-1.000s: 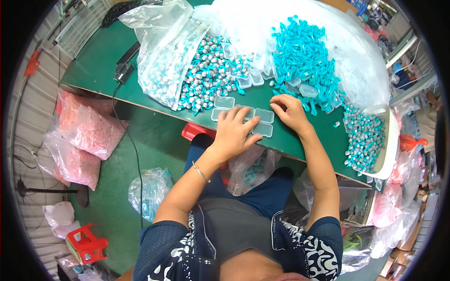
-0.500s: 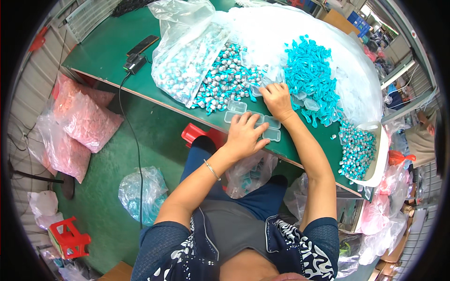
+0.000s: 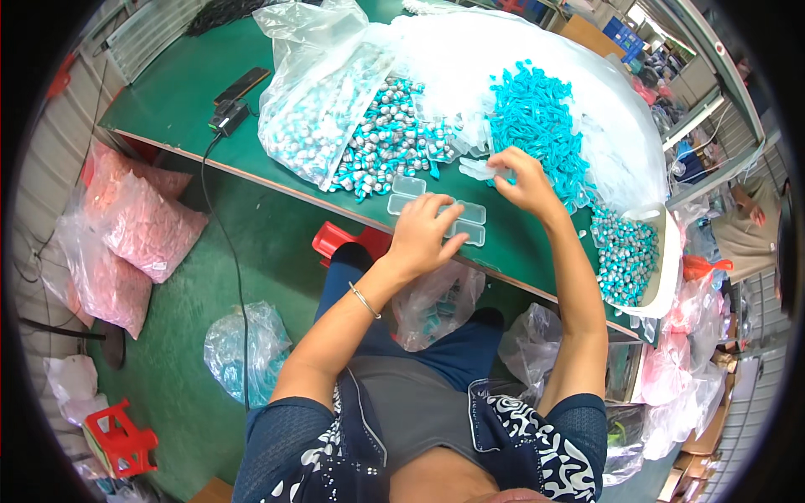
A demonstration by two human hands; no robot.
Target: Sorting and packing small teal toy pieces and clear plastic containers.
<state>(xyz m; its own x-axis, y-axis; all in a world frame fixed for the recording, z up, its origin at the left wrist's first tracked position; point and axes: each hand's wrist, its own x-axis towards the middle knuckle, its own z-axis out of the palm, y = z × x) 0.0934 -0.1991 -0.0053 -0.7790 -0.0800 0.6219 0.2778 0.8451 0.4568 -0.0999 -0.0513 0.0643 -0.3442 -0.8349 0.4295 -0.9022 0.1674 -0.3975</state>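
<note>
Left hand on clear compartment box

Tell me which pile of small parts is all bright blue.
The blue pile beside the right hand; the pile further left mixes silver with blue.

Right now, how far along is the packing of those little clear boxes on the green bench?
Done: hard to judge; no filled boxes show. In hand: the left hand rests on clear boxes at the bench edge, while the right hand takes a clear piece at the turquoise pile. Left: plenty, since the silver-and-teal heap and the white tray remain full.
</note>
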